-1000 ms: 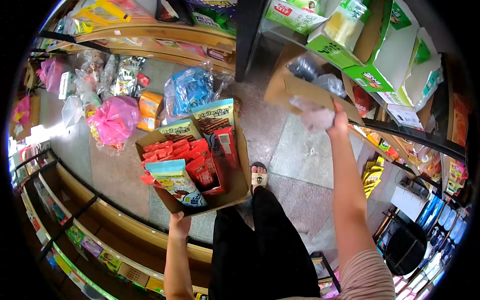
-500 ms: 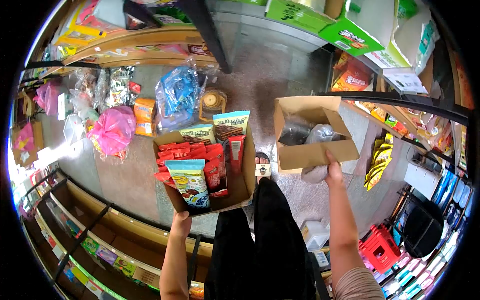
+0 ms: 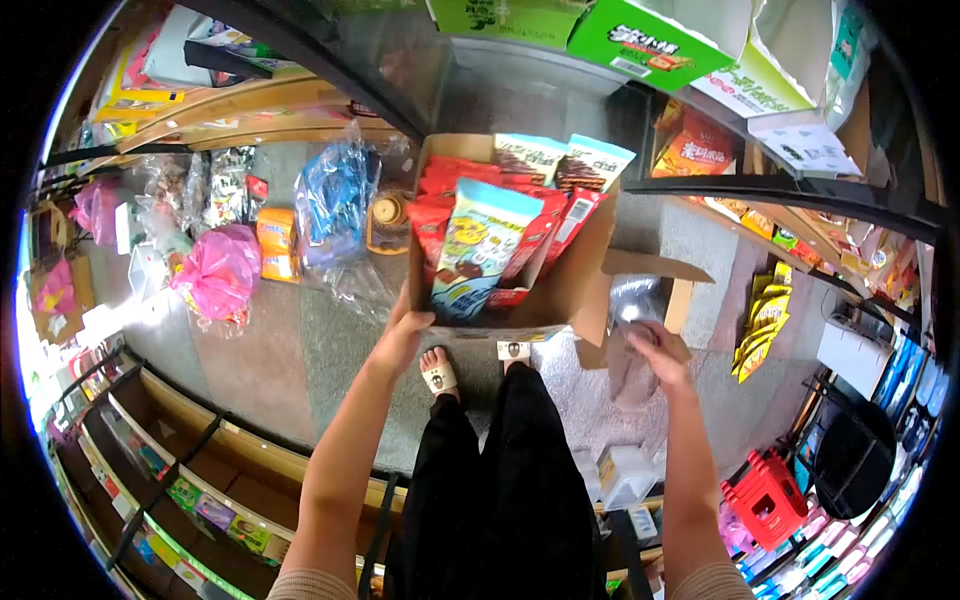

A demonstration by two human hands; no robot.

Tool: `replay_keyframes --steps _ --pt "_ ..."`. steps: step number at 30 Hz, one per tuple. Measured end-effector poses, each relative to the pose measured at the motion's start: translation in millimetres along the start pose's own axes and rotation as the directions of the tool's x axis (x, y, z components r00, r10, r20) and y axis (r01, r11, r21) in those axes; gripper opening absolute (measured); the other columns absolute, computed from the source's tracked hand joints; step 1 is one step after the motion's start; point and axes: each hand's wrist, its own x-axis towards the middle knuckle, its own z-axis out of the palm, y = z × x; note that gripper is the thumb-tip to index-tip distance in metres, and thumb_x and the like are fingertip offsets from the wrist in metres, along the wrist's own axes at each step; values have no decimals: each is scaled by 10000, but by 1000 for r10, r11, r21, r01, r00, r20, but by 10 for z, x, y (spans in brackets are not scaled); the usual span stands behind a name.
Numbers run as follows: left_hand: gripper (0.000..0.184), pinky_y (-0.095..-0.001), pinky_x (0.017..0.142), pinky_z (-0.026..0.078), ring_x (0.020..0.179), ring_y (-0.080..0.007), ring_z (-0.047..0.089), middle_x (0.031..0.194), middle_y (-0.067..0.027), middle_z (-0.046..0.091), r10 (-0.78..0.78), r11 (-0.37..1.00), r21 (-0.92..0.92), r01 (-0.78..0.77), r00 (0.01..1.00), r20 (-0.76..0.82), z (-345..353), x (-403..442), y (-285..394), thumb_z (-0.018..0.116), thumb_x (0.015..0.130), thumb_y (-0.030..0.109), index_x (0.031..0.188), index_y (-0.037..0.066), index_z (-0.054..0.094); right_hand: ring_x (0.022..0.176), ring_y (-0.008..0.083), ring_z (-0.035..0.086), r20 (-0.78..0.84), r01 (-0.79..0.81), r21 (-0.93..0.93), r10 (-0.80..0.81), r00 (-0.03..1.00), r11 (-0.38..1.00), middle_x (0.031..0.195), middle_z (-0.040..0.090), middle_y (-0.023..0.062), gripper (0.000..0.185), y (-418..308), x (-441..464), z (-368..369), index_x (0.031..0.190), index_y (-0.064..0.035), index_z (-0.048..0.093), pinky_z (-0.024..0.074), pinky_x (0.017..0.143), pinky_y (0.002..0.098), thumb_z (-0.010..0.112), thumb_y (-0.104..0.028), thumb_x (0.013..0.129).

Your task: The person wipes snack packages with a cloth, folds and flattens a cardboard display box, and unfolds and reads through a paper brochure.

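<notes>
While left hand (image 3: pixel 400 342) grips one snack carton (image 3: pixel 568 292), right hand (image 3: pixel 664 356) clasps blurred bag (image 3: pixel 633 386); small box (image 3: pixel 660 266) just beyond its fingers (image 3: pixel 645 339).

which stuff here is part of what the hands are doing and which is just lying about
Likely part of it:
- snack box, in the left hand
- snack packets inside it
- blurred bundle, at the right hand
- open carton beside that hand

Likely just lying about:
- pink bag
- blue bag
- orange pack
</notes>
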Motion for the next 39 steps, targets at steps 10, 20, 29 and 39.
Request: replay_keyframes --steps 10,20,29,39 --pt "710 -288 954 279 1133 -188 381 1246 -132 406 312 931 178 -318 948 62 295 1903 399 537 724 176 1344 18 230 803 376 575 -30 441 -636 -592 805 633 836 603 213 279 -1917 1448 882 910 -39 594 448 708 424 504 -244 744" --pt "685 -360 1008 246 1185 -416 334 1257 -346 320 605 656 658 -369 779 -166 195 2721 756 476 770 140 1321 -80 135 740 344 594 -325 599 -569 -824 464 563 756 598 207 291 -2174 3026 1855 1017 -75 565 467 669 405 555 -238 776" --pt "535 -395 883 378 1027 -383 472 1083 -265 483 793 210 891 -403 603 86 97 2779 501 647 690 144 1115 -43 379 716 152 544 -200 658 2 -644 738 753 867 561 108 604 -2025 2371 1237 1071 19 395 460 612 264 765 -87 606" --pt "373 -378 769 445 856 -332 553 931 -161 555 764 152 947 -283 641 69 171 3044 640 697 644 230 913 41 523 797 109 487 -401 933 -212 -897 189 291 861 516 55 335 -2504 1954 1036 886 -40 427 425 690 234 624 -26 615"
